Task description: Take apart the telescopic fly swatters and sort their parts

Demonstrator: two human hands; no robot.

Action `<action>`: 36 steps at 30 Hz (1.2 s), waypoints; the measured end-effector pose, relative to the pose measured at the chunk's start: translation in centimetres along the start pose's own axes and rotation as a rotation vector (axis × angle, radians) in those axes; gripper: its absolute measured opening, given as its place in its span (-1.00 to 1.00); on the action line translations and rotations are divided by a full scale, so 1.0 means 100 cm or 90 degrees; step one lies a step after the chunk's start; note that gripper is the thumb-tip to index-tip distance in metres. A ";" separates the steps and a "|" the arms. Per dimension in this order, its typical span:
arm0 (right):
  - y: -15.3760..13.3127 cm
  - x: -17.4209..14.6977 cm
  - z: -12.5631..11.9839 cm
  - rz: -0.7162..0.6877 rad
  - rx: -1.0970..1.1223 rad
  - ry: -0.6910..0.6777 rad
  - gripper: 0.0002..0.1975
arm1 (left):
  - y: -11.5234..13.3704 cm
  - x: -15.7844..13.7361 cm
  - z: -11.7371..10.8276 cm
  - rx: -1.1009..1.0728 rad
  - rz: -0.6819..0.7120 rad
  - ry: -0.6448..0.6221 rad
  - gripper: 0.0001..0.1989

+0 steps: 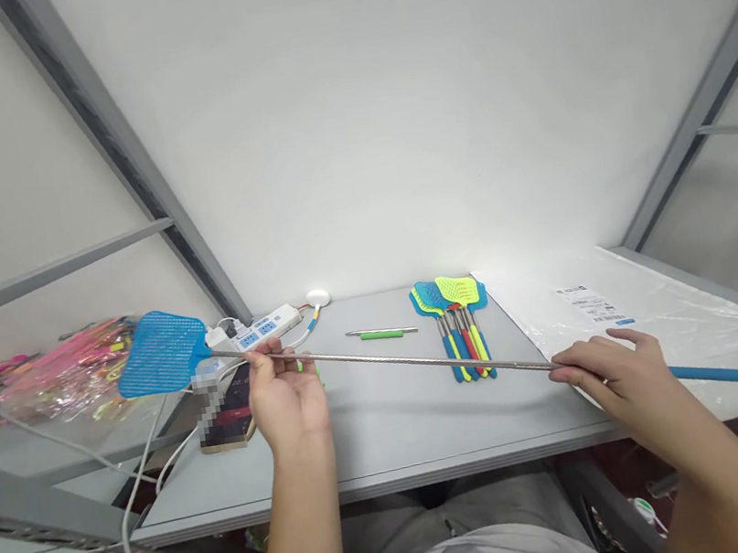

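Observation:
A blue fly swatter [162, 352] with a long, drawn-out metal rod stretches across the view above the table. My left hand [287, 390] is turned palm up, its fingers closed round the rod near the swatter head. Further right, my right hand [609, 370] grips the rod just short of the blue handle, which sticks out beyond it. Several short fly swatters [461, 327] in blue, yellow and red lie stacked at the middle of the table. To their left lies a small metal rod with a green sleeve [381, 334].
A white power strip [266, 329] with plugs and cables sits at the back left, near a phone [229, 413]. A white plastic mailer bag [623, 303] covers the table's right side. Bagged colourful items [70, 367] lie behind the left shelf post.

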State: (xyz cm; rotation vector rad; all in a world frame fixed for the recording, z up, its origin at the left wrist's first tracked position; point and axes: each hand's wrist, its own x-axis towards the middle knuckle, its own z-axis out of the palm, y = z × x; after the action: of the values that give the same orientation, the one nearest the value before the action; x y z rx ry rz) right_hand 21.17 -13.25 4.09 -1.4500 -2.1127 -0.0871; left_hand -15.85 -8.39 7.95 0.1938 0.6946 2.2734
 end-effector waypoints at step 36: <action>-0.049 0.015 0.055 0.012 -0.043 0.021 -0.80 | -0.068 -0.071 -0.012 0.171 -0.071 -0.216 -0.64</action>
State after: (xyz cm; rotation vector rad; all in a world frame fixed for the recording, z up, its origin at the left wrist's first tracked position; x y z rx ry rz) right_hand 14.27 -12.03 1.48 -1.4977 -2.0876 -0.1755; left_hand -7.00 -9.90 3.74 0.6360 0.8028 1.9694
